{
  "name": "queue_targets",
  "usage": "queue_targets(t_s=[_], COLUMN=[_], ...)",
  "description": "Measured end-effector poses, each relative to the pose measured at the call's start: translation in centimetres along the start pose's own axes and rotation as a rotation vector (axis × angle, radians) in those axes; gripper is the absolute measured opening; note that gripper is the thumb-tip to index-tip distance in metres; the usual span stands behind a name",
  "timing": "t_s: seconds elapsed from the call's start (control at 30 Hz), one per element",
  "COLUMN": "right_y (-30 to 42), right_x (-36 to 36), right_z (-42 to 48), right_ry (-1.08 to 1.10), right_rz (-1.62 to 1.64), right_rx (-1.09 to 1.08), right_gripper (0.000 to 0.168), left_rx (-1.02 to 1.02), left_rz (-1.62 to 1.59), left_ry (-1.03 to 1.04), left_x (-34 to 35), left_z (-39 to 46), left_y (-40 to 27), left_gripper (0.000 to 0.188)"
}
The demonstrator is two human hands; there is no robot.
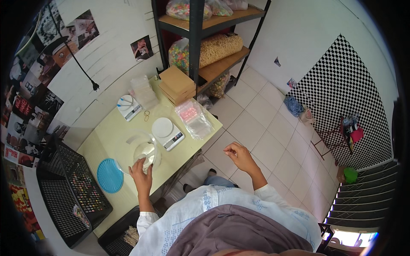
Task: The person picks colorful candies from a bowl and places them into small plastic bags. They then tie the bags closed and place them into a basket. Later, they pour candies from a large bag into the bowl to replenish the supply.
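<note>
My left hand (141, 176) reaches over the near rim of a clear plastic tub (154, 156). Its fingertips are beside a pale, translucent piece inside; whether they grip it is unclear. Some whitish contents lie low in the tub. Right of the tub stands a white digital kitchen scale (168, 133) with a bare round platform. My right hand (241, 156) hangs in the air beyond the table's edge, fingers loosely curled, with nothing visible in it. A blue ribbed round lid (110, 176) lies to the left of the tub. Clear plastic bags (195, 120) are stacked right of the scale.
A second scale (129, 107) bears small blue-and-white items. Behind are more clear bags (144, 92) and brown cardboard boxes (176, 84). Black plastic crates (69, 188) flank the table's left end. A metal shelf rack (193, 41) holds bagged snacks; a power plug (95, 85) hangs over the table.
</note>
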State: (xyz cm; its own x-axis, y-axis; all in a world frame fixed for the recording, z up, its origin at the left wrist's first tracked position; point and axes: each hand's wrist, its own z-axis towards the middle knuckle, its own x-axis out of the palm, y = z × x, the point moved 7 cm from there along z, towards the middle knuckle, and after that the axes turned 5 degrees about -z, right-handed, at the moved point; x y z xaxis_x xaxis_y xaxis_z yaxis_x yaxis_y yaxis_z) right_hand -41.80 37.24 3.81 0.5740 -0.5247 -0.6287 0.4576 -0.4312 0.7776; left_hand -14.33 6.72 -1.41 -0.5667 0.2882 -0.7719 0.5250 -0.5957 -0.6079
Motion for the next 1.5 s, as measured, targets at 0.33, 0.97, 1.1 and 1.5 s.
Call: queue_targets(t_s=[0.33, 0.97, 1.1, 1.5], right_y=[-7.6, -35.2, -36.3, -44.4], right_x=[-4.4, -9.9, -7.2, -12.6], right_z=[-0.9, -1.5, 3.3, 21.7], right_ry=[-0.014, 0.185, 0.34, 0.336], right_rz=[0.056, 0.025, 0.015, -0.2], right_rx=[0.006, 0.321, 0.215, 0.125], right_gripper=[0.013, 0.019, 0.019, 0.02], left_rx=[0.112, 0.261, 0.23, 0.263], left_rz=[0.013, -0.142, -0.223, -0.379], left_ry=[-0.097, 0.427, 0.458, 0.478], left_x=[1.4, 23.3, 26.3, 35.4], left_z=[2.0, 2.9, 6.1, 22.3], left_y=[-10.5, -31.6, -31.6, -36.3], left_gripper=[0.036, 0.029, 0.026, 0.032])
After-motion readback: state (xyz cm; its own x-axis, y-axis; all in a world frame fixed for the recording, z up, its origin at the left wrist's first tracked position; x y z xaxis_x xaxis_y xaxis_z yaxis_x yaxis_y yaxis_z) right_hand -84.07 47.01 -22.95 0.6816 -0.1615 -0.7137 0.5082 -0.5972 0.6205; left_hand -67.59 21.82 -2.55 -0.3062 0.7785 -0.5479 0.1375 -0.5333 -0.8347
